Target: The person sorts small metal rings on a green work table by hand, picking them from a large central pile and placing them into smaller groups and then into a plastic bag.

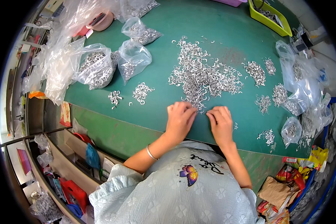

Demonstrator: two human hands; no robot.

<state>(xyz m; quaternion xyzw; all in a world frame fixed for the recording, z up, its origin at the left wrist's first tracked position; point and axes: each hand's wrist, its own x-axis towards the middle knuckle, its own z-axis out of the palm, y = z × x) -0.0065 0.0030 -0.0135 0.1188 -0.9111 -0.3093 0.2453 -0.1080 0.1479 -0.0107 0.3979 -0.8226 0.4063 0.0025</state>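
Left hand [181, 118]: forearm slanting up and rightward, pale bracelet [149, 152] near wrist, fingers [182, 106] curled together at the near tip of the pile of small curved metal pieces [194, 74]. Right hand [221, 122]: just beside it, fingers bent toward thumb. Pinched pieces, either hand: cannot tell. Pile: on green counter [198, 18], beyond both hands.
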